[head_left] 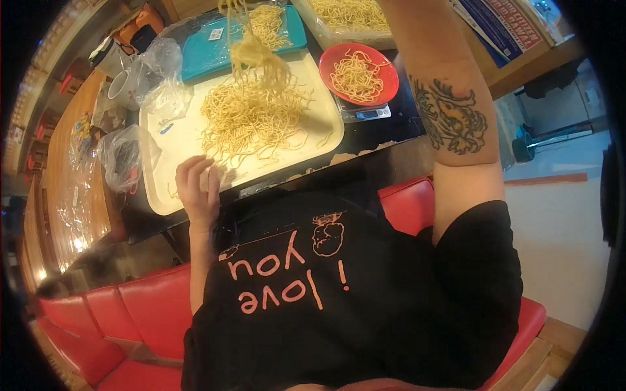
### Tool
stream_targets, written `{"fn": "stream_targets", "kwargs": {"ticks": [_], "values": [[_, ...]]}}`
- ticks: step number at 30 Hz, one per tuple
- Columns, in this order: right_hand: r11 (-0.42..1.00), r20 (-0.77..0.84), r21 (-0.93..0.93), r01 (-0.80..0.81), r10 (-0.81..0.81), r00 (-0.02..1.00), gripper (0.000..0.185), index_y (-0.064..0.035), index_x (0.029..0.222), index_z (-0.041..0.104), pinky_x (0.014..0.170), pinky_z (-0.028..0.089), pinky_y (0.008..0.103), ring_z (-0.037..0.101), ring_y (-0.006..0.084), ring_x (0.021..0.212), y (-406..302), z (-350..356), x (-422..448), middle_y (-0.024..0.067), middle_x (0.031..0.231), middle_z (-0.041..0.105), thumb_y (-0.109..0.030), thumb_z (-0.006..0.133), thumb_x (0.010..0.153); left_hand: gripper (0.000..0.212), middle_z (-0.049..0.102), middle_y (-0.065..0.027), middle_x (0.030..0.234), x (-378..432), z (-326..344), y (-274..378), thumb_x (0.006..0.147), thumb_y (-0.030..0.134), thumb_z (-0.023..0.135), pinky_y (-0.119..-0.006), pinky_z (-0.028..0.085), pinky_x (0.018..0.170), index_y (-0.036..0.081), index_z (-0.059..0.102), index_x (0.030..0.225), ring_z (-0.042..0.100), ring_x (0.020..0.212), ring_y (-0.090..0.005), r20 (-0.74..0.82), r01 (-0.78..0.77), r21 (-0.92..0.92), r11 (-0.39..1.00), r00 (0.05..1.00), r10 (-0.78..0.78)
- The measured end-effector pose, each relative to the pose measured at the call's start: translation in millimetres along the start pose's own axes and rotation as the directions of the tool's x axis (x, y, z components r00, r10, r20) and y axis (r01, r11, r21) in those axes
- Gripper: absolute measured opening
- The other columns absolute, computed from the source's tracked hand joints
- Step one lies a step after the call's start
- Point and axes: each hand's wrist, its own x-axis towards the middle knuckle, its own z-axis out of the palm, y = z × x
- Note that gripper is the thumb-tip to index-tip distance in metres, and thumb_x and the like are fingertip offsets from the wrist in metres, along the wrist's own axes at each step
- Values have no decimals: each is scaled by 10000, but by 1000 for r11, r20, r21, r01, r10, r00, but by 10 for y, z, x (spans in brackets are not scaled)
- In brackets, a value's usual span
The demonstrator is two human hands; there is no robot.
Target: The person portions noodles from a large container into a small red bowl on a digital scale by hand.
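My left hand (198,185) rests at the near edge of a cream plastic tray (168,149), its fingers loosely bent and slightly apart, with nothing seen in them. A loose heap of yellow noodles (249,122) lies on the tray, just beyond those fingers. Above the heap hangs a blurred clump of noodles (254,54), whose upper strands run past the top of the picture. My right hand is out of view; its forearm reaches up beyond the top edge. A red plate of noodles (359,78) sits on a small digital scale (367,114) to the right of the tray.
A teal lid (205,51) with more noodles and a lidless-looking tub of noodles (352,14) stand behind. Clear plastic bags (122,151) and a white cup (121,85) are at the left. A printed cardboard box (518,29) is at upper right. Red padded seats (156,308) surround me.
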Motion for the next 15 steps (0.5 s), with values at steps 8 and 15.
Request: {"fn": "stream_targets", "kwargs": {"ticks": [8,15], "values": [[971,109,225,-78,55,993,124,37,825,564,527,463,251,571,132,566,261,248,-22,93,675,615,-64,533,891,469,514,-152,1202,1170,270,495,777,137,677,-373,431,896,43,517,1208,526,1045,-320,111,59,-230,971,993,-34],[832,63,-550,-72,127,990,192,-29,946,656,765,487,396,630,303,862,1323,642,-354,151,902,661,-123,565,805,328,590,-138,1024,1019,588,-48,760,178,676,-386,448,839,42,608,1051,546,983,-307,457,82,121,989,880,-128]]}}
